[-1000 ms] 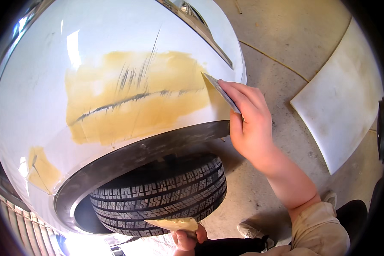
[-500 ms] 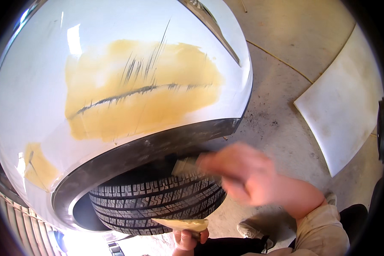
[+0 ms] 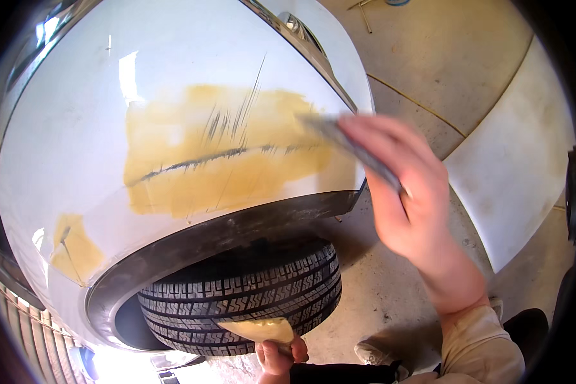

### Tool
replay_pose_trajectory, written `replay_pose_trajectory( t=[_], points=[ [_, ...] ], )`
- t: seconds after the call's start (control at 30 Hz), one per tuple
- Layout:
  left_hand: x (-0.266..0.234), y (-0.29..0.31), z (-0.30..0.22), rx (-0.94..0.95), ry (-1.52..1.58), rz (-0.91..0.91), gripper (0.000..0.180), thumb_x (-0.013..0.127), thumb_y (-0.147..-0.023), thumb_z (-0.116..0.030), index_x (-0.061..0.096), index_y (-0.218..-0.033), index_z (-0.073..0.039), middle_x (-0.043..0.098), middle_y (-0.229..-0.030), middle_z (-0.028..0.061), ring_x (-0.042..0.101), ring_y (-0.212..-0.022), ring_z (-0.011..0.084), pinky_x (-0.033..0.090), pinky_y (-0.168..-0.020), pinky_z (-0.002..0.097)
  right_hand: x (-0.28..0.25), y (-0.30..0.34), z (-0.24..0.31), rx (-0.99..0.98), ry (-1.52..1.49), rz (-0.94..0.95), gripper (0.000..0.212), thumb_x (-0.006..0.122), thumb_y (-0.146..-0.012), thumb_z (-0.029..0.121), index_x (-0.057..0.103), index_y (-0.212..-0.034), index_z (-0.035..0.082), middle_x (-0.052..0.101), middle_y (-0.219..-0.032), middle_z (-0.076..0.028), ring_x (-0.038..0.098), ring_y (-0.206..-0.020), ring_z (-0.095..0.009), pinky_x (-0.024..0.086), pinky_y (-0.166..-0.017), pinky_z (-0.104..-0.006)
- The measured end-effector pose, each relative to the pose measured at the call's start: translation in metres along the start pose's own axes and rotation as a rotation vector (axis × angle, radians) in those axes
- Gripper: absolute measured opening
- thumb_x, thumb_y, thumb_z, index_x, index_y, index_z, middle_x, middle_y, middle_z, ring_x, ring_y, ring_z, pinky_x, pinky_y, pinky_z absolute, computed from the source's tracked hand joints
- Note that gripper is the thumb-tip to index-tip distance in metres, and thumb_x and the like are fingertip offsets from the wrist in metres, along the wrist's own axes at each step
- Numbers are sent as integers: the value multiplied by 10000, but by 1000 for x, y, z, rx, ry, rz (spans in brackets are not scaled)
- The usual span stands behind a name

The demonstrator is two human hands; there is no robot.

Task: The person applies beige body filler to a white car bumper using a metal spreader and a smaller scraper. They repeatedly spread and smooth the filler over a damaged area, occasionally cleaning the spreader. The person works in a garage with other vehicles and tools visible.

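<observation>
right fingers: clamped on a spreader [image 3: 355, 150], thumb below, other fingers on top; motion-blurred
right hand [image 3: 406, 192]: centre-right of frame, forearm and beige sleeve [image 3: 483, 349] coming in from lower right
spreader: thin flat grey blade, tilted, running up-left from the hand; its tip lies over the right edge of the filler patch [image 3: 227, 150]; cannot tell if it touches, blur
left fingers: closed around the underside of a small board [image 3: 259, 329], only thumb and fingertips visible
left hand [image 3: 278, 355]: bottom centre of frame, just below the tyre [image 3: 243, 297]
board: flat, carries a yellow-tan blob of filler on top; sits in front of the tyre's lower tread
filler patch: wide yellow-tan smear across the centre of the white fender [image 3: 70, 141]; uneven edges, thinner at the top
scratch [image 3: 217, 157]: dark line running left to right through the patch, rising slightly to the right; several fine short marks fan upward from its middle
second patch [image 3: 73, 246]: smaller tan smear, lower left of frame, on the same panel near the arch
arch trim [image 3: 237, 233]: dark band under the fender, curving round the tyre
tyre: black, tread facing the camera, lower centre
floor [image 3: 467, 70]: concrete with a joint line, upper right
loose panel [image 3: 518, 166]: white, lying flat on the floor at right, well apart from the car
shoe [image 3: 374, 352]: light-coloured, bottom, between the two arms
</observation>
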State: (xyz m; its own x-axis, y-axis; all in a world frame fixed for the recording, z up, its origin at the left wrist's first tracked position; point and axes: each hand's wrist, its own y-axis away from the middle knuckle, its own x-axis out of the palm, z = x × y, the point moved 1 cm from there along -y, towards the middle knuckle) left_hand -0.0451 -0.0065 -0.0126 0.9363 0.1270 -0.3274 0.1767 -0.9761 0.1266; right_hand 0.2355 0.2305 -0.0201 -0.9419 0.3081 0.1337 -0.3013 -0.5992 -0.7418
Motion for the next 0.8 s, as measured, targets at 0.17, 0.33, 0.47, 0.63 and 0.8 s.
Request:
replay_pose_trajectory(
  t=[0.17,0.33,0.47,0.63,0.8],
  points=[
    [21,-6,-17,23,-182,-117,730,373,-919,-701,524,-639,-44,546,-509,52,539,-462,181,431,-469,283,34,-27,-13,-57,106,-101,516,563,-671,-118,676,-1139,65,657,-1102,-81,599,-980,-313,509,-838,-379],
    [7,-3,-12,-39,-67,22,785,356,-907,-742,515,-584,-44,542,-489,68,534,-431,195,419,-433,282,39,-26,-9,-62,166,-63,523,587,-647,-103,657,-1138,61,641,-1100,-73,589,-963,-313,506,-826,-381],
    [7,-1,-5,-63,-27,23,794,346,-908,-743,509,-561,-47,547,-491,84,541,-425,202,423,-423,276,43,-18,-11,-110,153,-58,535,583,-621,-95,652,-1131,50,632,-1107,-78,590,-954,-307,501,-813,-383],
    [2,-1,0,-112,-14,83,811,357,-891,-768,526,-582,-37,564,-528,99,556,-459,211,435,-441,288,51,-1,-2,-115,175,-79,552,594,-573,-61,659,-1113,33,624,-1087,-83,589,-945,-303,493,-806,-385],
    [-6,12,14,-112,21,13,838,368,-870,-798,547,-608,-22,553,-537,114,550,-469,224,432,-445,293,60,19,2,-122,244,-97,517,602,-618,-13,669,-1129,25,615,-1148,-74,579,-976,-276,482,-811,-374]
  ],
)
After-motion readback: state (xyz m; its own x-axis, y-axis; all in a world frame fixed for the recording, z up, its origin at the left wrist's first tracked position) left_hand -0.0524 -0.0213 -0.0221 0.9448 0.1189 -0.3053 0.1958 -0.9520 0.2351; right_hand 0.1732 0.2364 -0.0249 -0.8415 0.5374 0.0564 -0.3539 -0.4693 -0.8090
